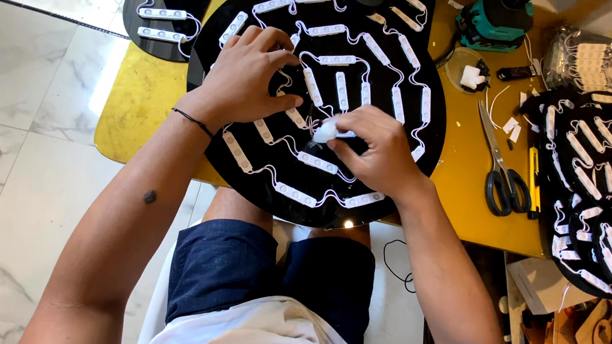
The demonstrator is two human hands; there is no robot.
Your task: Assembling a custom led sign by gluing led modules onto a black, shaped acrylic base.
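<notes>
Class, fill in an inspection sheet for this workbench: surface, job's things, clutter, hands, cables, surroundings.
Surface: yellow table top.
Job's things: round black panel carrying rows of small white light modules; a loose white module.
Clutter: black-handled scissors, teal power tool, more black panels.
Hands: left hand pressing on the panel; right hand pinching the loose module.
Cables: white wires linking modules.
Surroundings: pale marble floor.

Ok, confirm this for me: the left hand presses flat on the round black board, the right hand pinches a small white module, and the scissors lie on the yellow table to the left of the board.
One thing is wrong: the scissors lie to the right of the round black board, not the left, as the head view shows. The left hand does press on the board and the right hand pinches the small white module.
</notes>
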